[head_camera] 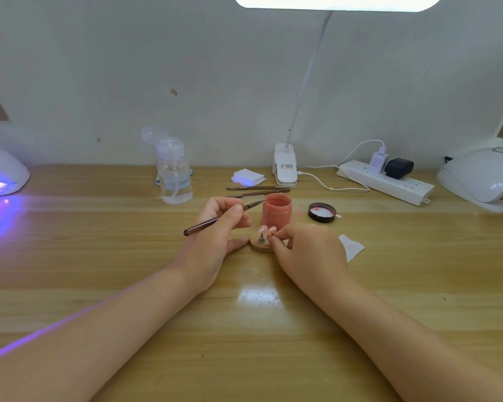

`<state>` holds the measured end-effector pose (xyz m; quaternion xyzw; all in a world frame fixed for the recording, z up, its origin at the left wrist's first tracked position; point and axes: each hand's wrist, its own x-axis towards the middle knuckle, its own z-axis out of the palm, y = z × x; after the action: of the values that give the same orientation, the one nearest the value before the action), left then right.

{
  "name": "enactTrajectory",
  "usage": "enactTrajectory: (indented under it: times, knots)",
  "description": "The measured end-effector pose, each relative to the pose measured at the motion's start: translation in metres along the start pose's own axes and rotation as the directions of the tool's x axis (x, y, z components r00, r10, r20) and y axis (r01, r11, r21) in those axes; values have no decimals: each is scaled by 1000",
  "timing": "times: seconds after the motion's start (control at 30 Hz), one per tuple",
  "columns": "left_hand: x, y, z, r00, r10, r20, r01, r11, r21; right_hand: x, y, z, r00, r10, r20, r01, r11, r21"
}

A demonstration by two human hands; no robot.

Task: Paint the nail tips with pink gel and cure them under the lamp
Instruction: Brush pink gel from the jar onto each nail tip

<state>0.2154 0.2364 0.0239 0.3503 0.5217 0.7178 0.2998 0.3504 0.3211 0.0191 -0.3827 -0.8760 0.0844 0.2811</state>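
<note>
Left hand [215, 224] fingers pinch brush [224, 217], bristles at rim of open pink gel jar [276, 211], table centre. Right hand [299, 250] fingers pinch nail tips [267, 229] on stand [260, 245], jar's 6 o'clock. Step: loading gel. Next: steady stroke on tip. Lit curing lamp [3, 172] at 9 o'clock.

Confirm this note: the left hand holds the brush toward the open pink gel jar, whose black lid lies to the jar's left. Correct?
Not quite. The head view shows the black lid lying to the right of the pink gel jar, not its left. The rest stands: the left hand holds the brush toward the open jar.
</note>
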Motion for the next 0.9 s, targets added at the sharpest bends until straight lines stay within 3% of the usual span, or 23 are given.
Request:
enactTrajectory:
  times: [0.3, 0.5, 0.63, 0.77, 0.9]
  knots:
    - [-7, -1, -6, 999, 31, 35, -32, 999, 19, -6, -4, -20, 997, -31, 72, 48, 966, -252]
    - [-9, -1, -16, 998, 57, 24, -58, 998, 35, -7, -8, -49, 975, 37, 218, 66, 893, -446]
    - [-11, 0, -22, 997, 71, 20, -72, 997, 16, -2, -2, -61, 974, 117, 196, 15, 824, -567]
    - [-12, 1, -21, 998, 68, 0, -68, 997, 18, 8, 10, -60, 915, 261, 307, -29, 803, -595]
    - [-13, 2, -21, 997, 75, -15, -74, 997, 11, 12, 19, -51, 926, 241, 289, -33, 817, -575]
